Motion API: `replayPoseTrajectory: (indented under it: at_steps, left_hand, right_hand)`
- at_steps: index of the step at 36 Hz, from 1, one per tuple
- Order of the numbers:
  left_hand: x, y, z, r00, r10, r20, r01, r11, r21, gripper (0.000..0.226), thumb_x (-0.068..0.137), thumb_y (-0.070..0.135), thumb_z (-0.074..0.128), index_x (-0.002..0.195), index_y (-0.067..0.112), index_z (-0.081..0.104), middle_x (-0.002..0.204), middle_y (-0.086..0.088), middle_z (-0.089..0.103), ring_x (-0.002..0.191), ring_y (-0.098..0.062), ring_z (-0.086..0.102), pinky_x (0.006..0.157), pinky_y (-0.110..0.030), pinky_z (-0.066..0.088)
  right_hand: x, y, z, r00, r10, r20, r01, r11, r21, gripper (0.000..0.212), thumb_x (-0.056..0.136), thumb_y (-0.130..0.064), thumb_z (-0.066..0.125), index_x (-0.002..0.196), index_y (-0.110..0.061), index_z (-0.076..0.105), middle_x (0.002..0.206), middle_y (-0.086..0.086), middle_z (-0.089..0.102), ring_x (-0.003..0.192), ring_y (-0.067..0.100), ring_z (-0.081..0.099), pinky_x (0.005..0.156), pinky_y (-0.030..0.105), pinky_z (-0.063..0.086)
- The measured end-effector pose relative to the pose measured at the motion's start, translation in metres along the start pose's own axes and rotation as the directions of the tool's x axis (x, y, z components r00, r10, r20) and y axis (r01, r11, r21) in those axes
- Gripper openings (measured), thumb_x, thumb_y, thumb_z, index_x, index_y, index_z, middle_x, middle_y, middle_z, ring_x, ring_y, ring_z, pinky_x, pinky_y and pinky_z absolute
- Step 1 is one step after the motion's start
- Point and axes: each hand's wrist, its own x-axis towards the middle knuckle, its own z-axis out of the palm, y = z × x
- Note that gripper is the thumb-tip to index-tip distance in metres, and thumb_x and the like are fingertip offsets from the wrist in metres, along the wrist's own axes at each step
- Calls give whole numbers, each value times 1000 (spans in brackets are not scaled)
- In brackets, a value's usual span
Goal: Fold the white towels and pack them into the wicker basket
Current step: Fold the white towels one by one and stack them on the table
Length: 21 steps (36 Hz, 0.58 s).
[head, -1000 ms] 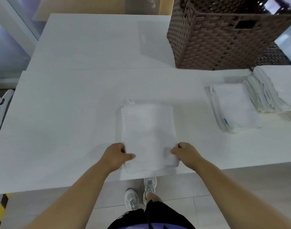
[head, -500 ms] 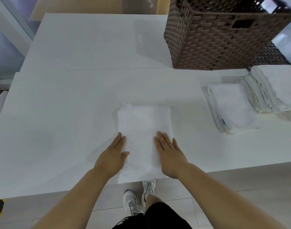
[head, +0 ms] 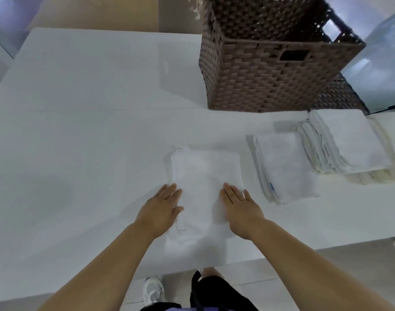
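Note:
A folded white towel [head: 203, 176] lies on the white table [head: 80, 142] in front of me. My left hand [head: 160, 209] presses flat on its left near part, fingers straight. My right hand [head: 239, 203] lies flat on its right near part, fingers straight too. A second folded towel [head: 284, 167] sits to the right. Beyond it is a taller stack of white towels [head: 344, 142]. The brown wicker basket [head: 270, 70] stands at the back right of the table, its inside mostly dark.
The table's near edge runs just below my wrists, with tiled floor and my shoes under it. A dark woven piece [head: 340, 95] lies behind the towel stack beside the basket. The table's left half is bare white surface.
A second ago both hands gripped the towel's near corners with curled fingers. They have since opened flat on the towel and slid slightly forward and apart.

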Motion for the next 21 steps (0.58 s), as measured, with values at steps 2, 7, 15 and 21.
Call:
replayPoseTrajectory:
  at_steps: [2, 7, 15, 21]
  left_hand:
    - [14, 15, -1, 1000, 3, 13, -3, 1000, 8, 57, 101, 44, 29, 151, 22, 14, 159, 7, 2, 147, -12, -1, 116, -27, 12]
    - [44, 49, -9, 999, 2, 42, -2, 1000, -11, 55, 100, 42, 34, 150, 24, 21, 159, 8, 9, 144, -15, 18, 115, -32, 23]
    - [75, 76, -37, 998, -52, 39, 48, 995, 83, 39, 98, 39, 41, 131, 20, 51, 130, 3, 49, 116, -19, 52, 93, -30, 44]
    - [98, 84, -71, 997, -74, 31, 68, 986, 149, 36, 96, 45, 41, 124, 26, 55, 123, 3, 58, 112, -19, 56, 87, -31, 44]
  right_hand:
    - [4, 20, -5, 1000, 13, 11, -13, 1000, 3, 79, 88, 6, 32, 149, -9, -15, 156, 1, -25, 145, 16, -17, 117, 34, -9]
    - [16, 62, -20, 999, 33, 17, -34, 999, 13, 76, 90, 5, 34, 151, -8, -9, 159, 0, -17, 147, 15, -9, 119, 33, -1]
    - [31, 96, -57, 999, 14, 41, -17, 995, 97, 47, 95, -10, 39, 141, -17, 40, 142, 3, 46, 126, 26, 48, 101, 40, 43]
    - [35, 127, -103, 995, -94, -45, 100, 981, 164, 43, 97, -33, 45, 140, -27, 43, 141, 0, 48, 126, 22, 48, 102, 36, 41]
